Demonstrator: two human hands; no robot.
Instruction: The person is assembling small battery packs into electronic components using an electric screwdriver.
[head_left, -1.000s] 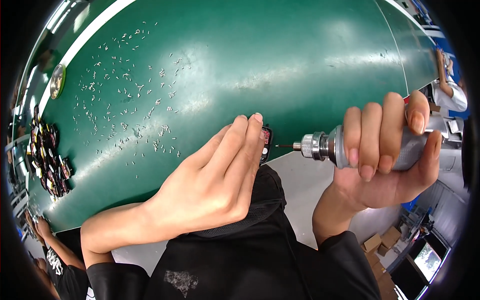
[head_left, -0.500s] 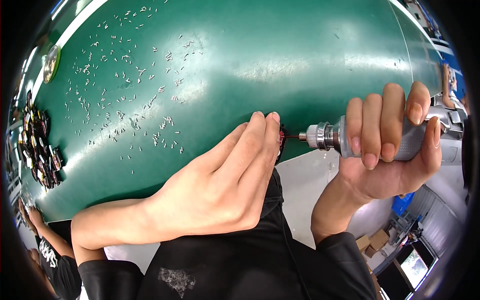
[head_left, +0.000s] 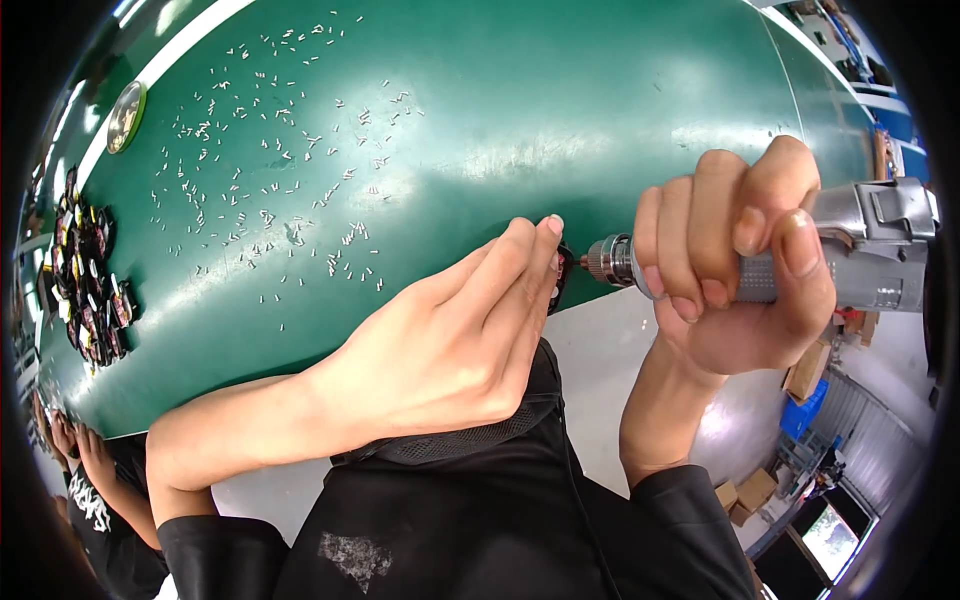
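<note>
At the front edge of the green table, my left hand is closed around a small black part with a bit of red on it. My fingers hide most of that part. My right hand wraps round a grey electric screwdriver, held sideways with its knurled metal nose toward the black part. Little of the bit shows between nose and part; I cannot tell exactly how the tip sits in it.
Many loose small screws are scattered over the table's left half. A heap of black parts lies at the far left, below a round green-rimmed dish. Another person is at the lower left. Boxes stand at lower right.
My right hand has brought the screwdriver leftward, so its nose is closer to the black part and less of the bit shows. My left hand keeps its grip. The view has shifted slightly.
</note>
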